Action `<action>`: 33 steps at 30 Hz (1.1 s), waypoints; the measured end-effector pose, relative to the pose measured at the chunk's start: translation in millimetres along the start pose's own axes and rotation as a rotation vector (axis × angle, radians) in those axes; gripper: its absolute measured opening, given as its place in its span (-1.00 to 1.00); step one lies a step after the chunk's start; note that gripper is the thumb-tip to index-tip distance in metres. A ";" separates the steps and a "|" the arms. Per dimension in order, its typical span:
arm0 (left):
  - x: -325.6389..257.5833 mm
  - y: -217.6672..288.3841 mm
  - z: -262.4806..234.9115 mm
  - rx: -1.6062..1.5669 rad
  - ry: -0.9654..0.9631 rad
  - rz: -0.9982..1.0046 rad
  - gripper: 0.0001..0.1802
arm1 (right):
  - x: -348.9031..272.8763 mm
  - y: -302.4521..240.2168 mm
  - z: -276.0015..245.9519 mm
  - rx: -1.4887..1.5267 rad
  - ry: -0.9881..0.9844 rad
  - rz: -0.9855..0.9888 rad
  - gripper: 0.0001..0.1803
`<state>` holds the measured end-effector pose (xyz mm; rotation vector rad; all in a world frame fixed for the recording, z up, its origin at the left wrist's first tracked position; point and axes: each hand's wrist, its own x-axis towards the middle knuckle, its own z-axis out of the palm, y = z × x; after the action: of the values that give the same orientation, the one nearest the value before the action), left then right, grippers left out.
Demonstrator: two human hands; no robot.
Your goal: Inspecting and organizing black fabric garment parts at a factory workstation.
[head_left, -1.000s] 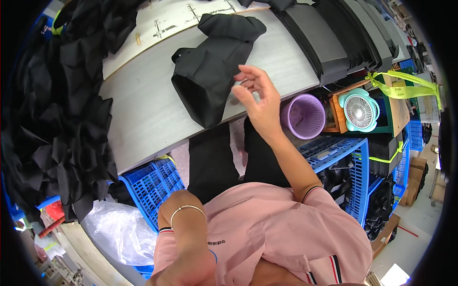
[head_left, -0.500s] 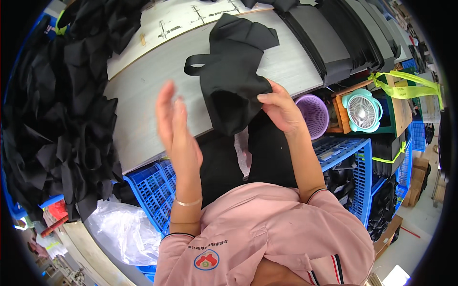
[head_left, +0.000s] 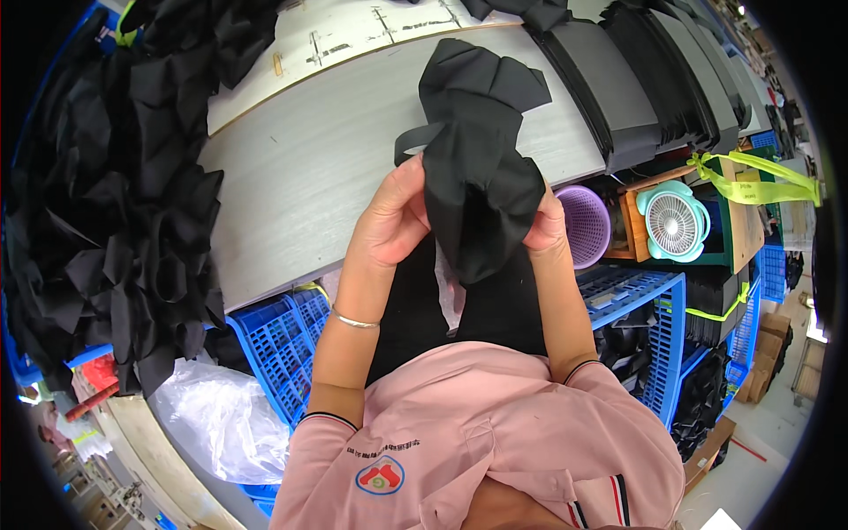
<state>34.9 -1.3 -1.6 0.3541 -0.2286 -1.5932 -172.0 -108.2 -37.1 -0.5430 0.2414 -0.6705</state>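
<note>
A black fabric piece (head_left: 477,159) with a strap loop hangs between both hands, lifted over the near edge of the grey worktable (head_left: 327,168). My left hand (head_left: 389,216) grips its left edge with fingers curled into the cloth. My right hand (head_left: 543,225) holds the right side, mostly hidden behind the fabric. The piece's upper end still rests on the table.
A large heap of black fabric pieces (head_left: 115,194) fills the left. Stacked black sheets (head_left: 654,79) lie at the table's right end. Below are blue plastic crates (head_left: 283,344), a purple basket (head_left: 583,225), a small teal fan (head_left: 676,223) and a clear plastic bag (head_left: 221,415).
My left hand rose from my lap and took hold of the fabric's left edge. The black piece was drawn off the table toward me and now hangs between both hands.
</note>
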 end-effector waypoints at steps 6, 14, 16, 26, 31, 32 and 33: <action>10.8 -6.3 1.1 1.063 0.498 0.440 -0.80 | 18.0 3.2 36.6 -1.042 0.271 -0.204 -0.79; -0.9 2.2 -0.3 0.836 0.546 0.551 -0.73 | 17.1 -3.5 44.6 -0.896 0.401 -0.208 -0.70; -4.7 -0.8 1.2 0.845 0.464 0.529 -0.69 | 15.9 -3.3 48.2 -0.863 0.291 -0.210 -0.60; -41.7 -6.0 10.9 1.368 0.484 1.017 -0.60 | 18.3 1.3 79.4 -1.473 0.038 -0.475 -0.49; -38.8 -2.9 10.4 1.405 0.730 0.682 -0.53 | 29.4 3.0 61.5 -1.386 0.563 -0.470 -0.73; -35.1 -2.5 11.8 1.563 0.674 0.873 -0.50 | 28.8 5.0 57.5 -1.374 0.585 -0.439 -0.75; -32.2 -1.9 13.9 1.710 0.653 0.994 -0.46 | 27.2 5.9 53.8 -1.357 0.654 -0.315 -0.77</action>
<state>29.0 29.9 13.4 1.6825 -1.0297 0.0857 -127.7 -100.5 3.5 -1.6707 1.2912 -0.9271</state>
